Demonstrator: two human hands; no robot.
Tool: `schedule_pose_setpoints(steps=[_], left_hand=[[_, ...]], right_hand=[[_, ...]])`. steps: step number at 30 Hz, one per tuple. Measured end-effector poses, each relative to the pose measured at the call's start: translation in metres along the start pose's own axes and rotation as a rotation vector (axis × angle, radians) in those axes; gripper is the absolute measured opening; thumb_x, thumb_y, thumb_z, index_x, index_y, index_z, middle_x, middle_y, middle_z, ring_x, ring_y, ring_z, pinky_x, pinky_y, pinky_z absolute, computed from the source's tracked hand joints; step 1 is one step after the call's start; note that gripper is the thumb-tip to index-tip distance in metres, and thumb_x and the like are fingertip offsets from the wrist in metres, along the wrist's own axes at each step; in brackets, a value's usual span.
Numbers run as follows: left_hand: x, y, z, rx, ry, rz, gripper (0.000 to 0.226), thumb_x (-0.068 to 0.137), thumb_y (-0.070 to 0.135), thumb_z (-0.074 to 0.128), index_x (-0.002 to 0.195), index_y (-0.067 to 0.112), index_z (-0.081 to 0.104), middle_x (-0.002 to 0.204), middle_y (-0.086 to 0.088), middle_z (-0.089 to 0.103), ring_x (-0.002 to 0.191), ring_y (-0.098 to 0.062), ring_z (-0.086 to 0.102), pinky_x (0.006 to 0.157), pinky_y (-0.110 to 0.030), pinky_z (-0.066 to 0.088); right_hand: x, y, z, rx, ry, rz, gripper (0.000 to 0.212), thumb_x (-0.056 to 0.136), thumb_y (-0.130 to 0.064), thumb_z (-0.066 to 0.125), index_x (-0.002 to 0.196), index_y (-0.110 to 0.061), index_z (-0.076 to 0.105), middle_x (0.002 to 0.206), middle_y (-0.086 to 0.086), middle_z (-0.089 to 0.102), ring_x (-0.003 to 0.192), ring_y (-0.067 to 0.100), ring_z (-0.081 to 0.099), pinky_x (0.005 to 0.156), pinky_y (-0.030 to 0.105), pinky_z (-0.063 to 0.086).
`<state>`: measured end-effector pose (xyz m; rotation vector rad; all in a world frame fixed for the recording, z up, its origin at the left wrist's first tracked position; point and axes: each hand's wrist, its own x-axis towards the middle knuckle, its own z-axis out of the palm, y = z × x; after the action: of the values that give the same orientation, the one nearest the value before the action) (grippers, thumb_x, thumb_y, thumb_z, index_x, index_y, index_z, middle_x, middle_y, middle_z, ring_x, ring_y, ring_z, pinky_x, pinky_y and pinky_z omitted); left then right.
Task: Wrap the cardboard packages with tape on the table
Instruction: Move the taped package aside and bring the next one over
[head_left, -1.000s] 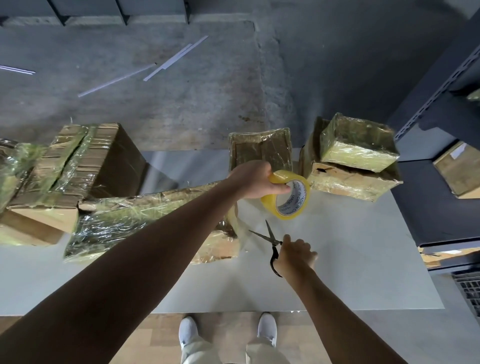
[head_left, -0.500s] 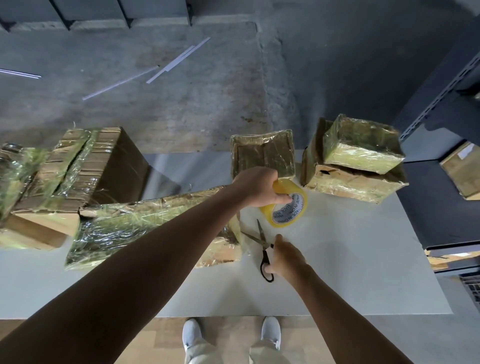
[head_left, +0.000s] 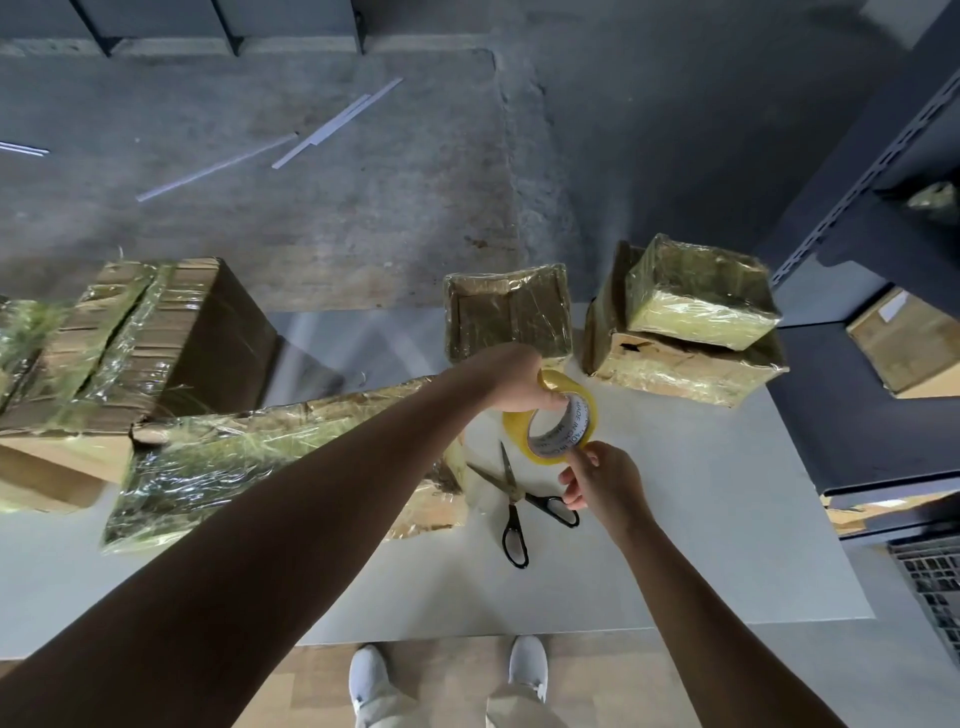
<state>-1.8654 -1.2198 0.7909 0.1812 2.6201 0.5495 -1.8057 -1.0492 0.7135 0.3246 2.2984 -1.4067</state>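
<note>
A white table (head_left: 727, 519) fills the lower middle of the view. Beyond its far edge lies a bare concrete floor (head_left: 649, 156), stained brownish to the far left of the table and smoother grey to the far right. Thin pale strips (head_left: 332, 122) lie loose on the concrete well beyond the table. Past them, farthest from the table, runs a row of dark panels (head_left: 208, 26). Right of the table stands dark metal shelving (head_left: 857, 171) with a slotted upright. On the table's near side the floor is light wood-look boarding (head_left: 597, 675). A dark grille (head_left: 930, 577) sits at the table's near right. Soft, even light glares off the tabletop's far left part.
</note>
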Motion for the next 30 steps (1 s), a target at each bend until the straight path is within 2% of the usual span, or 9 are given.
schedule_pose_setpoints(steps=[2,5,8,10,13,17,23,27,30], left_hand=[[0.000,-0.002,0.004,-0.001,-0.020,0.003,0.044,0.086,0.051,0.063,0.093,0.008,0.061,0.078,-0.002,0.060,0.068,-0.016,0.055,0.059,-0.028,0.041],[0.000,-0.004,0.008,0.020,-0.039,0.002,0.044,0.088,0.050,0.062,0.097,0.007,0.061,0.083,-0.004,0.061,0.071,-0.017,0.054,0.057,-0.027,0.038],[0.000,-0.005,0.011,0.028,-0.080,-0.056,0.056,0.090,0.056,0.055,0.101,0.002,0.061,0.090,-0.012,0.064,0.073,-0.021,0.056,0.059,-0.029,0.038],[-0.001,-0.004,0.011,0.026,-0.072,-0.074,0.065,0.089,0.057,0.054,0.121,0.001,0.055,0.113,-0.018,0.064,0.095,-0.028,0.063,0.070,-0.031,0.044],[-0.008,0.000,0.003,0.011,0.107,-0.023,0.067,0.095,0.045,0.054,0.146,0.007,0.034,0.140,-0.017,0.050,0.125,-0.031,0.051,0.096,-0.037,0.044],[-0.017,-0.003,-0.009,-0.095,0.327,-0.014,0.038,0.098,0.029,0.048,0.132,0.012,0.052,0.127,-0.010,0.061,0.115,-0.025,0.058,0.095,-0.039,0.047],[-0.040,-0.018,-0.015,-0.131,0.407,-0.043,0.029,0.097,0.020,0.046,0.122,0.012,0.060,0.121,-0.008,0.064,0.110,-0.023,0.060,0.091,-0.039,0.049],[-0.065,-0.027,-0.020,-0.116,0.580,0.001,0.025,0.096,0.012,0.048,0.115,0.010,0.064,0.113,-0.008,0.065,0.105,-0.023,0.059,0.088,-0.036,0.050],[-0.091,-0.039,-0.018,-0.068,0.712,-0.007,0.024,0.095,0.008,0.048,0.113,0.007,0.064,0.111,-0.010,0.063,0.105,-0.022,0.056,0.084,-0.033,0.048]], right_hand=[[0.004,0.002,-0.002,-0.003,0.005,0.026,0.032,0.096,-0.022,0.054,0.075,-0.001,0.064,0.057,0.002,0.067,0.047,0.014,0.063,0.052,0.028,0.058],[0.005,0.002,-0.002,-0.012,-0.068,0.056,0.037,0.095,-0.033,0.056,0.075,-0.003,0.065,0.066,0.009,0.069,0.052,0.017,0.066,0.050,0.026,0.053],[0.010,0.007,-0.002,-0.040,0.007,0.070,0.036,0.092,-0.027,0.058,0.065,-0.003,0.062,0.063,0.010,0.064,0.049,0.018,0.060,0.048,0.024,0.048],[0.016,0.010,-0.004,-0.078,0.058,0.109,0.036,0.089,-0.025,0.060,0.060,-0.003,0.060,0.056,0.008,0.062,0.048,0.019,0.058,0.053,0.028,0.050],[0.024,0.017,-0.007,-0.129,0.106,0.199,0.032,0.085,-0.021,0.061,0.059,-0.002,0.061,0.053,0.008,0.061,0.045,0.022,0.059,0.056,0.031,0.054],[0.028,0.029,-0.009,-0.164,0.091,0.259,0.031,0.087,-0.021,0.059,0.065,0.000,0.062,0.057,0.010,0.063,0.051,0.024,0.063,0.056,0.033,0.059],[0.028,0.026,-0.003,-0.210,0.041,0.297,0.038,0.094,-0.029,0.051,0.070,-0.001,0.062,0.062,0.011,0.064,0.054,0.025,0.064,0.063,0.041,0.061],[-0.001,-0.009,0.010,-0.592,0.074,0.130,0.041,0.098,-0.034,0.034,0.086,-0.006,0.062,0.082,0.012,0.066,0.084,0.031,0.064,0.074,0.033,0.050],[-0.037,-0.048,0.041,-0.419,0.028,-0.254,0.029,0.101,-0.029,0.037,0.075,-0.023,0.049,0.078,-0.001,0.054,0.080,0.024,0.053,0.077,0.034,0.046]])
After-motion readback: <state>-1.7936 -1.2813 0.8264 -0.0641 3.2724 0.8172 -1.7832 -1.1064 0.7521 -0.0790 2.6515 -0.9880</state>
